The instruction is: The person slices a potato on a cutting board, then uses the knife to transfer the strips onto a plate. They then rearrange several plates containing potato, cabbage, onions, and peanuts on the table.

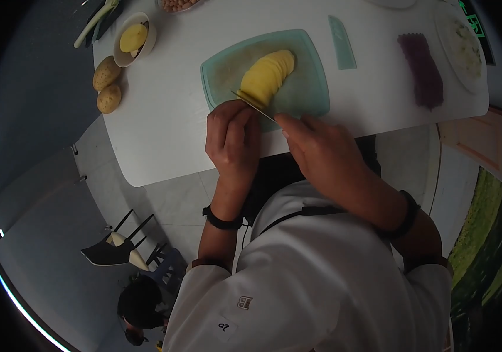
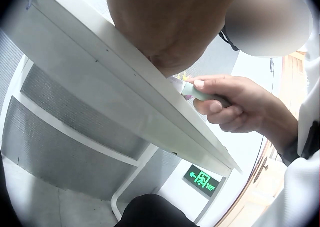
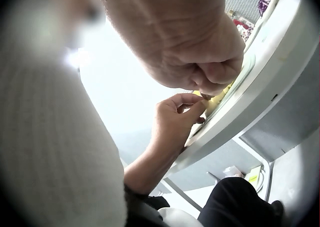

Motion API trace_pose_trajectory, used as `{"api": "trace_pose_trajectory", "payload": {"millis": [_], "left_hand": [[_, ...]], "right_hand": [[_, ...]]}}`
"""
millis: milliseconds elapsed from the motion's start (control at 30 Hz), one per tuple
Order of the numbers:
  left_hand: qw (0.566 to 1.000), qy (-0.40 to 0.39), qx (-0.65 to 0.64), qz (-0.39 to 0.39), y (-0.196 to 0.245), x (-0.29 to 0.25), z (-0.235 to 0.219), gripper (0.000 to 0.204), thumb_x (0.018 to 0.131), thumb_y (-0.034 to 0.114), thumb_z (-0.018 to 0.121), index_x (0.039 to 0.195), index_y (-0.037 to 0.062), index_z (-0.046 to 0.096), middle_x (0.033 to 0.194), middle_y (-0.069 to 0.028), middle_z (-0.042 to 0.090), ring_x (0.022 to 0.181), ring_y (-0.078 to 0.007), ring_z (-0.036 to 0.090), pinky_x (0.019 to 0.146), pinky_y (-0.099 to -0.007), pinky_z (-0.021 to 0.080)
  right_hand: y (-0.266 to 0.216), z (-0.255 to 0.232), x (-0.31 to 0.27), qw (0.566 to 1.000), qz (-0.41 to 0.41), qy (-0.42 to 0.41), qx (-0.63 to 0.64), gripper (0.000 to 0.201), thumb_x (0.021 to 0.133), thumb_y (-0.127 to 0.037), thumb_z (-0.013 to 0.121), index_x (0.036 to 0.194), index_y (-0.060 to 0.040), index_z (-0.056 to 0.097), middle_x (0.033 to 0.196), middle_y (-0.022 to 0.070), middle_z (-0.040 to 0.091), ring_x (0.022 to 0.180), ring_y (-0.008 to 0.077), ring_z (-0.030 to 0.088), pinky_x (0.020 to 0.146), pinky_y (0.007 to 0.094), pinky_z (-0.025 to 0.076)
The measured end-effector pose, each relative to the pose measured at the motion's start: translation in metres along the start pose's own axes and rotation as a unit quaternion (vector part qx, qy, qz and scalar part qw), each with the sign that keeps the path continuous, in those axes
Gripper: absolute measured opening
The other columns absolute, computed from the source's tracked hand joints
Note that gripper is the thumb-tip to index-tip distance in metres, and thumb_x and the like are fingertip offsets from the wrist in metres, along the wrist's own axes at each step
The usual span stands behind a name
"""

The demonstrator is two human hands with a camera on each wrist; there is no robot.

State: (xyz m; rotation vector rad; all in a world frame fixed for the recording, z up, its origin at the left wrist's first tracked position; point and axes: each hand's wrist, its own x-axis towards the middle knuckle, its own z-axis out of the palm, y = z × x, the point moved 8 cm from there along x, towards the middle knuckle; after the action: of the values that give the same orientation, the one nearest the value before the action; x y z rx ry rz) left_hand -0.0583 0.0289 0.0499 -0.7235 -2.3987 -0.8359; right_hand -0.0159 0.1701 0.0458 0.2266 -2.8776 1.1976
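A peeled yellow potato [image 1: 265, 73], its far part in overlapping slices, lies on the pale green cutting board [image 1: 312, 64]. My right hand [image 1: 327, 149] grips a knife [image 1: 257, 108] by its light green handle [image 2: 197, 93], fingers wrapped round it in the left wrist view. The blade crosses the near end of the potato. My left hand [image 1: 233, 138] holds that near end with bent fingers, right beside the blade; the fingers hide part of the potato. In the right wrist view, the left hand's [image 3: 175, 117] thumb and fingertips come together at the potato.
Two unpeeled potatoes [image 1: 108, 73] and a bowl [image 1: 152, 41] with a peeled potato piece stand at the table's left. A green blade cover [image 1: 343, 44] lies right of the board. Farther right are a dark purple block [image 1: 421, 70] and a white plate [image 1: 447, 35] with pale food.
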Motion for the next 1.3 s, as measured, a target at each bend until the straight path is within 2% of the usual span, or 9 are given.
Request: {"api": "trace_pose_trajectory", "payload": {"millis": [200,267,367,467,800,900,1100,1167,1300], "left_hand": [[1.0,-0.005,-0.004,-0.001,0.0,0.0,-0.001,0.028,0.073,-0.01,0.079,0.096,0.0022,0.07,0.105,-0.0096,0.07,0.094,-0.0291,0.069,0.078,-0.0387,0.058],[1.0,-0.003,0.008,-0.01,0.0,0.0,0.0,0.026,0.074,-0.011,0.08,0.095,0.004,0.072,0.105,-0.008,0.072,0.094,-0.0254,0.07,0.08,-0.0359,0.059],[1.0,-0.004,0.01,-0.011,0.0,0.001,0.0,0.026,0.076,-0.01,0.081,0.095,0.0042,0.073,0.105,-0.0079,0.071,0.094,-0.0253,0.07,0.081,-0.0359,0.059],[1.0,-0.005,-0.008,-0.002,0.0,0.001,0.0,0.028,0.073,-0.01,0.079,0.096,0.0024,0.071,0.104,-0.0091,0.07,0.094,-0.029,0.069,0.079,-0.0387,0.058],[1.0,-0.005,-0.003,-0.005,-0.001,0.0,0.001,0.028,0.074,-0.009,0.08,0.097,0.0033,0.071,0.104,-0.0094,0.069,0.095,-0.0292,0.068,0.079,-0.0389,0.058],[1.0,-0.009,0.01,-0.004,-0.002,0.002,0.001,0.027,0.077,-0.008,0.081,0.098,0.0055,0.071,0.105,-0.0074,0.071,0.093,-0.0253,0.069,0.077,-0.036,0.059],[1.0,-0.002,0.008,0.001,-0.005,0.001,0.002,0.028,0.078,-0.008,0.081,0.1,0.0059,0.071,0.108,-0.0078,0.071,0.092,-0.0248,0.069,0.072,-0.0345,0.059],[1.0,-0.004,0.014,-0.001,-0.006,-0.001,0.002,0.028,0.077,-0.008,0.082,0.099,0.0064,0.072,0.108,-0.0076,0.071,0.092,-0.0244,0.07,0.072,-0.0342,0.059],[1.0,-0.005,-0.01,-0.021,-0.007,-0.001,0.001,0.027,0.075,-0.009,0.08,0.096,0.0047,0.069,0.107,-0.0081,0.07,0.095,-0.0282,0.068,0.077,-0.0383,0.058]], "right_hand": [[-0.001,-0.002,-0.003,1.0,0.001,0.004,-0.015,0.03,0.092,-0.007,0.069,0.121,-0.0018,0.062,0.08,0.013,0.066,0.065,0.0317,0.072,0.057,0.0403,0.059],[-0.001,0.001,0.004,1.0,-0.004,0.005,-0.024,0.031,0.092,-0.007,0.069,0.121,-0.0021,0.063,0.08,0.0131,0.067,0.065,0.0317,0.072,0.057,0.0402,0.059],[0.002,0.004,0.01,1.0,-0.002,-0.001,-0.017,0.03,0.091,-0.008,0.069,0.12,-0.0019,0.064,0.081,0.0135,0.068,0.066,0.032,0.072,0.058,0.0406,0.06],[0.005,-0.001,-0.003,1.0,0.012,-0.012,-0.012,0.028,0.091,-0.007,0.069,0.118,-0.0019,0.063,0.083,0.0142,0.069,0.067,0.0326,0.073,0.058,0.041,0.06],[0.001,0.016,0.014,0.998,-0.003,-0.001,-0.061,0.029,0.088,-0.005,0.07,0.116,0.0002,0.063,0.083,0.0143,0.069,0.069,0.0322,0.074,0.06,0.0398,0.061],[0.0,0.015,0.015,0.998,-0.007,0.012,-0.054,0.03,0.087,-0.005,0.07,0.116,0.0002,0.063,0.084,0.0146,0.069,0.07,0.0324,0.074,0.06,0.0399,0.061],[0.002,0.017,0.015,0.999,0.0,0.015,-0.044,0.03,0.089,-0.006,0.069,0.118,0.0004,0.064,0.084,0.0159,0.07,0.071,0.0324,0.074,0.062,0.0409,0.061],[0.006,0.017,0.015,0.999,0.003,0.038,0.003,0.027,0.093,-0.008,0.068,0.119,-0.0004,0.064,0.085,0.0165,0.07,0.071,0.0345,0.073,0.062,0.0433,0.061],[0.008,0.015,0.014,0.998,0.006,0.045,0.037,0.025,0.097,-0.01,0.066,0.121,-0.0014,0.064,0.084,0.0175,0.07,0.072,0.0368,0.072,0.062,0.0452,0.06]]}}
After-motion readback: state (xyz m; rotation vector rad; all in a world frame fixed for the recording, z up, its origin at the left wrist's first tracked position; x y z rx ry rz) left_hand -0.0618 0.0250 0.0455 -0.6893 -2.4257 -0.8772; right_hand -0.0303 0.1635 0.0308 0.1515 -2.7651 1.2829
